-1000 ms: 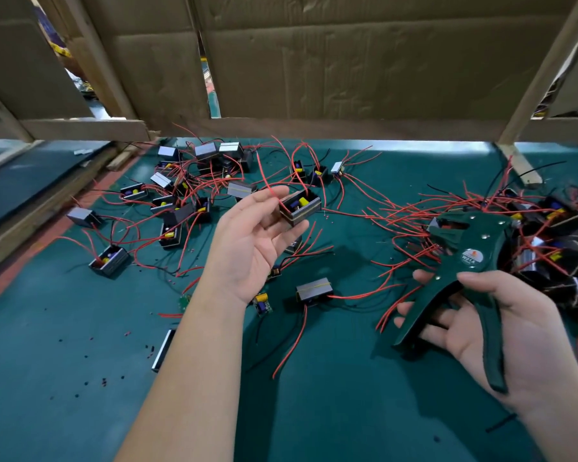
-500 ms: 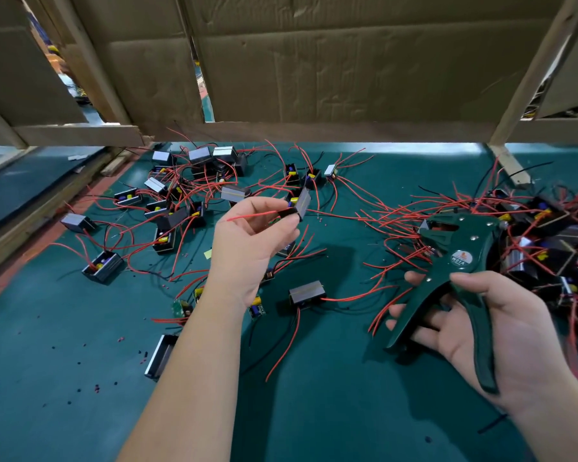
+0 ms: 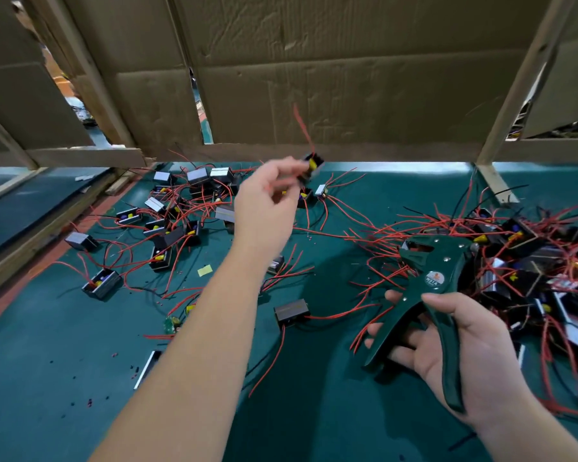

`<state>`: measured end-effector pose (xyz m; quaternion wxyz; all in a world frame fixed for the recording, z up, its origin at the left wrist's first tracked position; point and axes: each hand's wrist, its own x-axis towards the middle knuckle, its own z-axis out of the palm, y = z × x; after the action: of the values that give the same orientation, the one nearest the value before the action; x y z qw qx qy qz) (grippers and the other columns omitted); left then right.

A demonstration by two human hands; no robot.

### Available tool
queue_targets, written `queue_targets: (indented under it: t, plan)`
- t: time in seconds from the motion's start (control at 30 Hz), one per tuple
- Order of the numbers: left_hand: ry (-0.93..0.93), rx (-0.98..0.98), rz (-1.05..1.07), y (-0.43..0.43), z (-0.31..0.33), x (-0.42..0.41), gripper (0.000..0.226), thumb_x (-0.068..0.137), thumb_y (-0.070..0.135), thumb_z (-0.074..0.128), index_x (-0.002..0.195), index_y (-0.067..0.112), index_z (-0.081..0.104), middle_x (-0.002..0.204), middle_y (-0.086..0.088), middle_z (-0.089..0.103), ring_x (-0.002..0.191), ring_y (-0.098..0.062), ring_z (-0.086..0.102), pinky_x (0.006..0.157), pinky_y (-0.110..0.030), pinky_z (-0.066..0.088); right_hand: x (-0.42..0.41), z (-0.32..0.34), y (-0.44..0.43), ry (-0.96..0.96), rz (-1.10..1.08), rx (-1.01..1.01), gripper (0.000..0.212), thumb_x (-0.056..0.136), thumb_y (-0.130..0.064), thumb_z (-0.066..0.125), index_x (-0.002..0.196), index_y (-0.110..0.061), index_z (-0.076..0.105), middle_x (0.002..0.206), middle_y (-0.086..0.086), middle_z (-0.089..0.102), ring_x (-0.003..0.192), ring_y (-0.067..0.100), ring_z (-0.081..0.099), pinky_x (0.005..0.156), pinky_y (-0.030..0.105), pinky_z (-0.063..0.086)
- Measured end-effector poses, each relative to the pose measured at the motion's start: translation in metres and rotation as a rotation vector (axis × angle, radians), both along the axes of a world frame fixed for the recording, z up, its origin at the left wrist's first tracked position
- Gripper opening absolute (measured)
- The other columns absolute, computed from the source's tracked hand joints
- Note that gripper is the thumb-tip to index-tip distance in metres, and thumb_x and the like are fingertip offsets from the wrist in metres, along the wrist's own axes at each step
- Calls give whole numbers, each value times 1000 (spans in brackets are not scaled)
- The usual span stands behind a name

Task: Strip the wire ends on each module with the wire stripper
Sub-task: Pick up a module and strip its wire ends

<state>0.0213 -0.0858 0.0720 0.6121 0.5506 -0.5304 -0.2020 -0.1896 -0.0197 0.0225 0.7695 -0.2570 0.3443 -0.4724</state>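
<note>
left hand (image 3: pixel 264 208): yours is bare, and its fingers show only as a blur.
left forearm (image 3: pixel 194 345): bare from wrist to the near edge.
right hand (image 3: pixel 464 355): bare, thumbnail short.
right forearm (image 3: pixel 548 441): bare, near right corner.

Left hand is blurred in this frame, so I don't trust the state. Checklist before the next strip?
1. Wire stripper gripped in the right hand: ok, fingers are curled round the handles.
2. Stripper handles spread, ready to squeeze: ok.
3. Module secure in the left hand: cannot tell, it is blurred at the fingertips.
4. That module's red wire lined up with the stripper: not ok, it points up, well away from the tool.
5. More modules within reach: ok, a tangled pile lies beside the stripper; whether their ends are stripped, cannot tell.
</note>
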Motion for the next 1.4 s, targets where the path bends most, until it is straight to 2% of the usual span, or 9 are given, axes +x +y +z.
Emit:
queue_targets:
  t: [0.13,0.3,0.43,0.63,0.77,0.87,1.2,1.3,1.4]
  plan:
    - [-364,289,-84,-29,17,18,74,89,-5,55,151,17,21,157,-7,23,144,-21,25,116,-33,27,0,-1,-1,-5,-4,7,46,62,-19,54,105,-4,53,99,18,59,69,43,62,64,58,54]
    - [-866,764,392,-19,-5,75,75,86,29,62,148,21,21,149,-18,32,136,-40,30,109,-48,30,-1,-1,-2,-15,6,10,47,59,-20,56,104,-5,53,96,17,62,67,44,63,63,58,54]
    - [-756,1143,596,7,-32,118,74,86,30,64,145,20,20,153,-26,13,136,-49,20,111,-55,24,-1,-1,0,-23,18,3,49,60,-20,55,107,-6,50,95,17,61,65,43,63,60,54,55]
    - [-549,715,538,31,-45,144,44,86,21,68,127,18,54,118,-13,62,95,-29,58,73,-34,47,-2,1,1,-25,40,-11,50,61,-21,55,109,-8,48,98,17,59,68,44,63,60,53,55]
    - [-386,388,491,36,-16,135,51,75,35,81,118,25,55,93,12,60,76,-4,53,62,-16,36,-3,0,2,-18,41,-16,51,62,-21,56,110,-10,47,99,17,59,69,44,63,61,53,55]
    - [-493,274,488,37,6,127,55,68,48,82,114,24,61,82,20,52,68,12,44,59,-12,32,-3,0,1,-11,40,-19,51,62,-21,56,111,-9,47,99,17,60,68,43,63,62,54,55]
    - [-529,396,469,41,18,131,70,69,46,80,127,17,53,109,-5,65,92,-25,64,83,-36,52,-4,-1,1,-12,37,-20,48,63,-21,55,109,-7,49,98,17,59,68,44,63,64,55,54]
    - [-371,360,384,43,24,129,48,78,40,76,117,17,60,88,2,69,75,-22,70,77,-42,58,-4,-2,1,-7,34,-24,44,64,-21,55,105,-5,51,97,17,60,68,44,63,63,55,54]
    - [-637,347,372,43,26,118,24,85,35,69,102,18,66,85,3,65,78,-20,60,68,-30,46,-3,-3,0,-15,34,-31,48,62,-22,55,107,-6,51,97,17,60,69,44,63,64,55,54]
